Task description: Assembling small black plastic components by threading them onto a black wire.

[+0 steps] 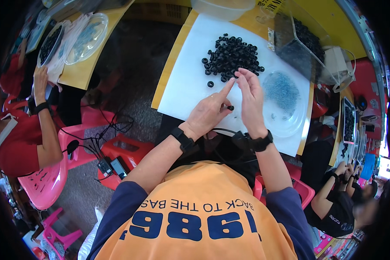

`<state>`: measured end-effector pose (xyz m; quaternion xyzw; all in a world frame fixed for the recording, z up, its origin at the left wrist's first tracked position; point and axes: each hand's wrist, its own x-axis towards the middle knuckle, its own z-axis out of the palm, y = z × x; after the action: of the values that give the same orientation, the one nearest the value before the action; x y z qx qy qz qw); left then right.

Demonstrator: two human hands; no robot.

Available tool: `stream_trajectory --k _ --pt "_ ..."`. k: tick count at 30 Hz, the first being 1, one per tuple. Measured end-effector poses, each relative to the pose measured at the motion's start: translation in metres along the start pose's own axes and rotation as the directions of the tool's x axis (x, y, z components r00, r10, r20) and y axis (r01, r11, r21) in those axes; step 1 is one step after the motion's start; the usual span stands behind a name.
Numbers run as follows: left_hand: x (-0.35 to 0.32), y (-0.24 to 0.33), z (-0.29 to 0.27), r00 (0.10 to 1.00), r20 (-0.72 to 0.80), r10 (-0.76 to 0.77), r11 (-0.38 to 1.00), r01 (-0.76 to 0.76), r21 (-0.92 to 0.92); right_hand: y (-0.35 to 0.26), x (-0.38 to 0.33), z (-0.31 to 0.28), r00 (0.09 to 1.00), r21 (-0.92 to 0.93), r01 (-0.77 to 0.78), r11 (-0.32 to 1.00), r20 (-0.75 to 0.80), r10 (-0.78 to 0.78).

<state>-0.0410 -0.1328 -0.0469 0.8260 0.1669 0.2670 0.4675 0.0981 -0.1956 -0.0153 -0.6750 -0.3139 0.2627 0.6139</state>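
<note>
My left hand is over the near part of a white sheet, a small black ring-shaped part gripped between thumb and curled fingers. Its index finger points forward and meets the fingertips of my right hand. The right fingers are pinched together at the near edge of a heap of black ring-shaped parts; what lies between them is too small to make out. One loose black ring sits left of the heap. Right of my right hand, a clear round dish holds many tiny bluish transparent pieces.
A clear bin of black parts stands at the far right, a translucent tub at the far edge. Red stool and cables lie to the left. Co-workers sit left, at a table with a clear dish, and right.
</note>
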Motion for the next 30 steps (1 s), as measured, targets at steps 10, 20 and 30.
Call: stream_trajectory --k 10,20,30 --pt "-0.005 -0.018 0.01 0.997 -0.034 0.066 0.997 -0.065 0.03 0.013 0.005 0.026 0.92 0.118 0.228 0.967 0.299 -0.253" --pt "-0.009 -0.023 0.011 0.99 -0.076 0.116 0.991 -0.11 0.08 0.025 0.009 0.026 0.902 0.089 0.161 0.983 0.392 -0.183" --pt "-0.008 -0.024 0.013 0.988 -0.073 0.133 0.977 -0.118 0.178 0.032 0.008 0.021 0.902 0.026 0.154 0.988 0.405 -0.151"
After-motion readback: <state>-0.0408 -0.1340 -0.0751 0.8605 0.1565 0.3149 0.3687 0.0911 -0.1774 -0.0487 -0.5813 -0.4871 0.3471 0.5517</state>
